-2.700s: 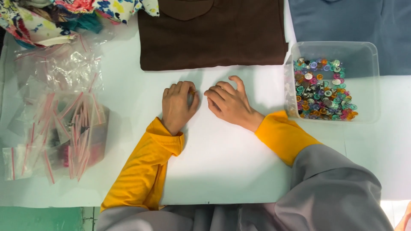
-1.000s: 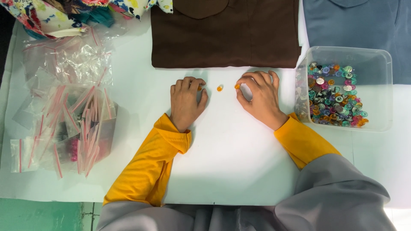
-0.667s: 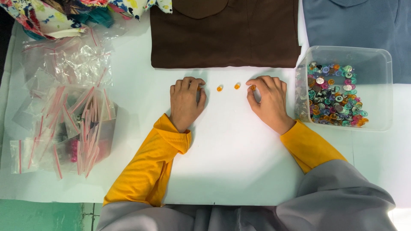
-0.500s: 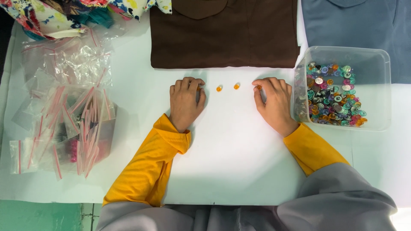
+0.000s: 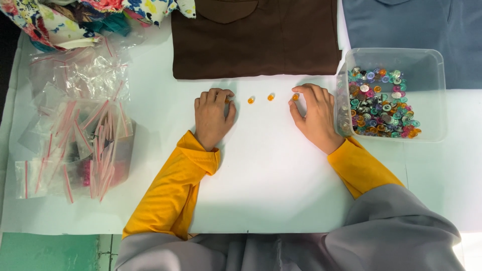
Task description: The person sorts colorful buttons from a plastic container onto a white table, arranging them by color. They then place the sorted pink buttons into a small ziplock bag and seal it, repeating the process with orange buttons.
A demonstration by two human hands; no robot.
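So far, a short row of small orange beads runs across the white table, just below the hem of the brown garment. Two of them lie free between my hands: one orange bead nearer my left hand, a second orange bead just right of it. A third orange bead sits at my right fingertips, and a fourth speck of orange shows at my left fingertips. By my reckoning, four are out and the row is only begun; the clear plastic tub at my right is well stocked with mixed coloured beads, orange ones among them.

My left hand lies palm down on the table, knuckles up, fingers curled under toward the orange piece at their tips. Whether it is pinching that bead or merely touching it, I cannot tell.

My right hand rests on its wrist, fingers arched, thumb and forefinger closed lightly on the third bead, which looks to be touching the table. The hand is just beside the tub wall.

Off to my left: a heap of small clear zip bags with red strips. Floral cloth at top left, a blue garment at top right.
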